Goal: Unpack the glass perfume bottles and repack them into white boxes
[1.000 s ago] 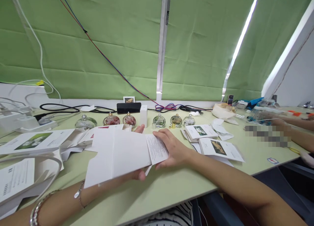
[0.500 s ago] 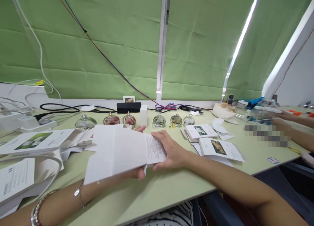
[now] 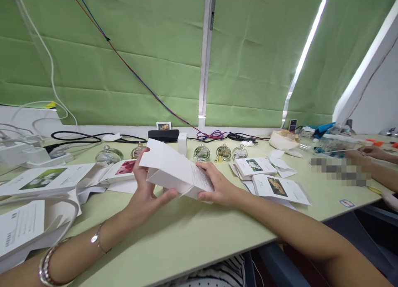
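Right hand holds a white box. Left hand, spread wide, is at its flap; cannot tell whether gripping.

Both hands holding wht box, tilted, btls behind on tbl

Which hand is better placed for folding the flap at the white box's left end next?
Probably the left hand: it is at that end, fingers beside the flap. The right hand holds the opposite, printed end of the white box, so it seems better suited to steadying.
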